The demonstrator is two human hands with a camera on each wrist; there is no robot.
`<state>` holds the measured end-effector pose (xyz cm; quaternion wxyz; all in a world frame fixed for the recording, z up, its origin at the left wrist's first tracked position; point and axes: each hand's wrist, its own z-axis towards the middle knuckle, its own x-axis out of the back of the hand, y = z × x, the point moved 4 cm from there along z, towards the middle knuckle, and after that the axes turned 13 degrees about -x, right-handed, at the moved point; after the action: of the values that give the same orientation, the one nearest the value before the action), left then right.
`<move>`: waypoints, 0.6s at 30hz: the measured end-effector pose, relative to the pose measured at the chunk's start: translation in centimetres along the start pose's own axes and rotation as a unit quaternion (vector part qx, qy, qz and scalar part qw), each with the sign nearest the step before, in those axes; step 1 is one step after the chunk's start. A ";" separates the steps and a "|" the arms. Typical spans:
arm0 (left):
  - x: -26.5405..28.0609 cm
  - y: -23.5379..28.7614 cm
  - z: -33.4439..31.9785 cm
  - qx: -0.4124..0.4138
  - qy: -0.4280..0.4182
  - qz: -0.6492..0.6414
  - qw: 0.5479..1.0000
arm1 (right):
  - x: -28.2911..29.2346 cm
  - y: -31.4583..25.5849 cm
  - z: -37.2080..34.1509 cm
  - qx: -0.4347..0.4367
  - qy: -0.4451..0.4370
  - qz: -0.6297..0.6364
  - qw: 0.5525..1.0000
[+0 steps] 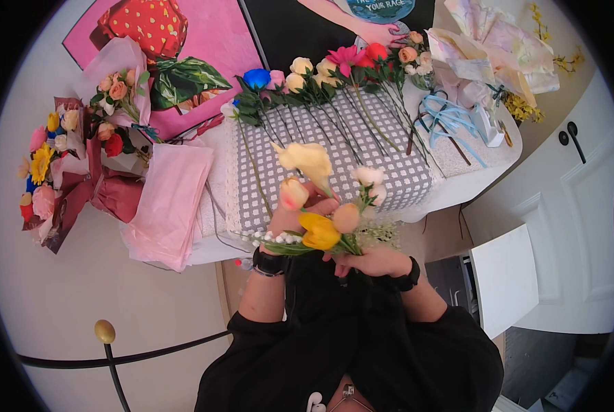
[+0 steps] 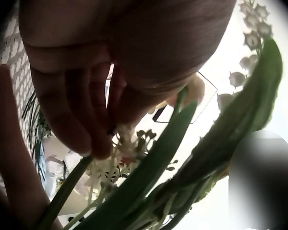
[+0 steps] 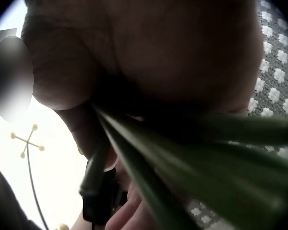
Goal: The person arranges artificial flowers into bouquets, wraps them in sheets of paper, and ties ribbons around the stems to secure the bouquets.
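In the head view my right hand (image 1: 375, 262) grips a bunch of flowers by the stems (image 3: 134, 167), which fan out from under the palm in the right wrist view. The bunch has a yellow tulip (image 1: 320, 231), a peach tulip (image 1: 346, 218), a pink-and-cream tulip (image 1: 294, 194), white roses (image 1: 370, 177) and white bell-shaped sprigs (image 2: 252, 40). A cream calla lily (image 1: 307, 161) stands highest. My left hand (image 1: 300, 214) is among the blooms, partly hidden behind the pink-and-cream tulip; its fingertips pinch a green stem (image 2: 72, 189) beside small pale blossoms (image 2: 129, 146).
On the table's checked cloth (image 1: 252, 185) lies a row of single flowers, including a blue rose (image 1: 257, 79). Pink wrapping paper (image 1: 169, 199) and wrapped bouquets (image 1: 104, 185) are at left. Blue ribbon (image 1: 448, 113) and patterned paper (image 1: 465, 65) lie at right.
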<state>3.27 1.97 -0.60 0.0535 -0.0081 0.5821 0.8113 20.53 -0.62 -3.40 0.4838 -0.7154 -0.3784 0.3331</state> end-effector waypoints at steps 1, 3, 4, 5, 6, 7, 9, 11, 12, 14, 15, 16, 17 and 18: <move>-0.1 -0.5 0.0 0.017 -0.046 -0.022 0.999 | 0.0 0.4 0.1 -0.038 0.000 0.014 0.999; 0.6 -0.6 -1.1 0.032 -0.104 -0.072 0.991 | 0.1 1.4 0.5 -0.030 -0.004 0.015 0.999; 0.6 -0.6 -1.5 0.033 -0.103 -0.073 0.992 | 0.1 1.8 0.5 -0.022 -0.007 0.017 1.000; 0.5 -0.9 -1.8 0.052 -0.121 0.004 0.991 | 0.0 2.1 0.5 -0.023 -0.008 0.018 1.000; 0.4 -1.1 -2.0 0.070 -0.140 0.080 0.985 | 0.1 2.4 0.5 -0.042 -0.003 0.055 0.998; 0.4 -1.3 -2.1 0.086 -0.159 0.155 0.971 | 0.3 2.6 0.5 -0.061 0.004 0.093 0.994; 0.1 1.4 -1.4 0.083 -0.191 0.089 0.974 | 0.1 1.9 0.3 -0.047 0.002 0.139 0.989; -0.3 2.8 -1.0 -0.118 -0.311 0.137 0.933 | 0.2 1.5 0.2 -0.033 -0.002 0.182 0.983; -0.5 2.8 -1.2 -0.119 -0.310 0.137 0.933 | 0.4 1.5 0.2 -0.008 0.019 0.164 0.986; -1.8 4.1 -1.3 -0.085 -0.273 0.221 0.933 | 0.4 1.8 0.3 0.015 0.038 0.147 0.988; -1.9 3.5 -1.4 -0.029 -0.278 0.142 0.950 | 0.5 2.2 0.3 0.010 0.089 0.153 0.984; -2.2 3.5 -1.4 -0.031 -0.278 0.142 0.949 | 0.7 1.9 0.3 0.008 0.140 0.158 0.977; -2.7 3.3 -1.9 -0.001 -0.307 0.184 0.934 | 0.6 1.4 0.3 0.009 0.142 0.157 0.977; -3.3 3.0 -2.6 0.030 -0.335 0.225 0.915 | 0.7 0.8 0.0 0.001 0.205 0.105 0.973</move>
<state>6.10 -1.68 1.60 0.0620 0.3966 0.5405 0.7394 20.98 -0.23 -4.20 0.5142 -0.8035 -0.1935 0.2293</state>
